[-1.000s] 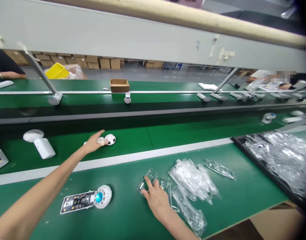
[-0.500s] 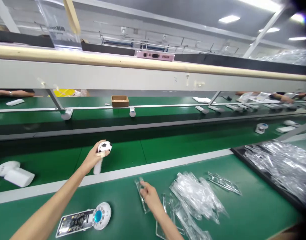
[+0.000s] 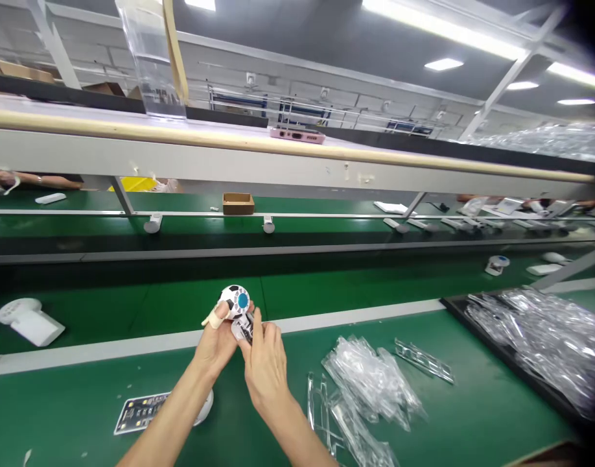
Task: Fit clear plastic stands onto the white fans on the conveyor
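Note:
A small white handheld fan (image 3: 235, 299) with a black-and-white football pattern and a blue centre is tilted up over the belt's near edge. My left hand (image 3: 216, 344) is closed around it, a cream wrap on its thumb. My right hand (image 3: 267, 357) grips the fan's handle, where dark inner parts show; whether a clear plastic piece lies under its fingers I cannot tell. Under my left forearm lies a second fan with its circuit board (image 3: 140, 412) exposed, its head partly hidden. Right of my hands are a pile of clear plastic pieces (image 3: 373, 379) and a single clear piece (image 3: 424, 360).
A black tray (image 3: 511, 355) heaped with clear plastic parts stands at right. A white fan (image 3: 32, 321) lies on the green belt at left, another (image 3: 496, 264) at right. Overhead runs a shelf (image 3: 229, 152) with a pink phone (image 3: 297, 135). Other people's hands show across the line.
My left hand has brought the fan right and turned its blue-centred side into view. My right hand has left the table, where it held a clear plastic piece, and joined the left at the fan.

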Demonstrator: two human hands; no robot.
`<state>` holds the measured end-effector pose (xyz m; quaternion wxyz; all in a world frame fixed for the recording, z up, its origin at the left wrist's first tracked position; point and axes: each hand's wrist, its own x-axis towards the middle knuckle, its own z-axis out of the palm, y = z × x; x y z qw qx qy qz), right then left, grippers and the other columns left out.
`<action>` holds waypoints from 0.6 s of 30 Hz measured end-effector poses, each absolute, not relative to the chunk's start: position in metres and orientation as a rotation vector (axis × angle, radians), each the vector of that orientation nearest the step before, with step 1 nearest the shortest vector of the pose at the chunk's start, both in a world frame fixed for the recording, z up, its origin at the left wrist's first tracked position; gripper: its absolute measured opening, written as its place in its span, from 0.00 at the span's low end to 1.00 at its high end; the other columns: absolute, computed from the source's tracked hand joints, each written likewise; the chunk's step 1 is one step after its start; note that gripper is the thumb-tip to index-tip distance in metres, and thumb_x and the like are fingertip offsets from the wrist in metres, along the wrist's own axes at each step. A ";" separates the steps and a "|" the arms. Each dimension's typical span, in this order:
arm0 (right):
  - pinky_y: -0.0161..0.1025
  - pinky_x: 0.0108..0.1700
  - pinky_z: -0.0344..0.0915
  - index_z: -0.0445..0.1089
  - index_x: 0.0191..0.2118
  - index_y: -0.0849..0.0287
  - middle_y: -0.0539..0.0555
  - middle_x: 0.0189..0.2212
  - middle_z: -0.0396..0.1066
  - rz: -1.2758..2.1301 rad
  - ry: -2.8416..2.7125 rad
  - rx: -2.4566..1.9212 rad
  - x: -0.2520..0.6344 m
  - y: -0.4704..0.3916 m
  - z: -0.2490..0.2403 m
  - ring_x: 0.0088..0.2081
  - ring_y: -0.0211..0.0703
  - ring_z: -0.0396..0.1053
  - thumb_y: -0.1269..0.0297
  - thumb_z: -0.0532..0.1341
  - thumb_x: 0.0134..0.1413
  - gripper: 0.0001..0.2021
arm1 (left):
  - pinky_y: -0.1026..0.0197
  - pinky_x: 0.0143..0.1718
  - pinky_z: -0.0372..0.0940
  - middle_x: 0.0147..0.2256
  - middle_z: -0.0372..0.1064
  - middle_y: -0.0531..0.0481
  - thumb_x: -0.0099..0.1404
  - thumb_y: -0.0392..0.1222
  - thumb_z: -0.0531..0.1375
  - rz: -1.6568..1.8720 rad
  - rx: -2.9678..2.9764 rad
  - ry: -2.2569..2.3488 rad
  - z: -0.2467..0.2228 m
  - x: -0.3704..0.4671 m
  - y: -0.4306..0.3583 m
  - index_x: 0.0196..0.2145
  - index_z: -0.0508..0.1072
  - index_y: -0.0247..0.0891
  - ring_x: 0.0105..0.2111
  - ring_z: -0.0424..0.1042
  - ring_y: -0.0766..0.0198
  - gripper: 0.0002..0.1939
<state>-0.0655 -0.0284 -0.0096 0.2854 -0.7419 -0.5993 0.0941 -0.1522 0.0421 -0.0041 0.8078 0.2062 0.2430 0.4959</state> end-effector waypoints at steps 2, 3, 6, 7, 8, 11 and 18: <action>0.51 0.44 0.65 0.53 0.62 0.60 0.62 0.40 0.65 0.280 -1.572 -1.970 -0.066 -0.033 -0.012 0.42 0.54 0.63 0.64 0.52 0.59 0.26 | 0.52 0.47 0.66 0.37 0.74 0.44 0.53 0.46 0.65 1.043 0.471 0.501 -0.002 -0.152 0.037 0.39 0.72 0.34 0.41 0.72 0.54 0.17; 0.52 0.45 0.65 0.53 0.63 0.58 0.62 0.42 0.64 0.289 -1.560 -1.961 -0.065 -0.036 -0.014 0.43 0.54 0.63 0.64 0.52 0.59 0.26 | 0.52 0.47 0.66 0.37 0.74 0.44 0.53 0.46 0.65 1.042 0.479 0.502 0.000 -0.152 0.035 0.38 0.73 0.34 0.40 0.73 0.54 0.17; 0.54 0.48 0.62 0.49 0.64 0.51 0.62 0.49 0.63 0.390 -1.512 -1.934 -0.060 -0.048 -0.016 0.48 0.56 0.62 0.63 0.51 0.60 0.27 | 0.51 0.46 0.67 0.35 0.75 0.44 0.51 0.47 0.67 1.063 0.480 0.531 0.008 -0.153 0.030 0.37 0.73 0.34 0.39 0.73 0.53 0.18; 0.53 0.48 0.62 0.46 0.65 0.50 0.61 0.50 0.63 0.485 -1.495 -1.899 -0.058 -0.051 -0.016 0.49 0.55 0.63 0.62 0.51 0.60 0.27 | 0.51 0.46 0.66 0.35 0.75 0.44 0.50 0.47 0.67 1.062 0.488 0.540 0.010 -0.153 0.028 0.37 0.73 0.34 0.39 0.73 0.53 0.19; 0.51 0.48 0.63 0.44 0.65 0.48 0.59 0.50 0.63 0.597 -1.483 -1.842 -0.055 -0.055 -0.015 0.49 0.53 0.64 0.62 0.50 0.61 0.28 | 0.51 0.46 0.66 0.35 0.75 0.43 0.49 0.48 0.68 1.062 0.503 0.548 0.013 -0.153 0.026 0.37 0.74 0.34 0.40 0.72 0.52 0.20; 0.44 0.49 0.63 0.41 0.66 0.46 0.55 0.49 0.64 0.781 -1.462 -1.660 -0.046 -0.064 -0.009 0.48 0.47 0.65 0.64 0.52 0.60 0.30 | 0.52 0.48 0.64 0.39 0.74 0.42 0.48 0.52 0.68 1.051 0.619 0.600 0.016 -0.154 0.017 0.40 0.73 0.35 0.44 0.70 0.51 0.25; 0.41 0.50 0.61 0.65 0.54 0.52 0.53 0.42 0.69 0.753 -1.158 -1.606 -0.041 -0.063 -0.019 0.44 0.44 0.66 0.60 0.52 0.58 0.19 | 0.52 0.44 0.64 0.45 0.71 0.40 0.49 0.53 0.66 0.855 0.995 1.062 0.000 -0.152 -0.007 0.42 0.72 0.34 0.46 0.69 0.48 0.26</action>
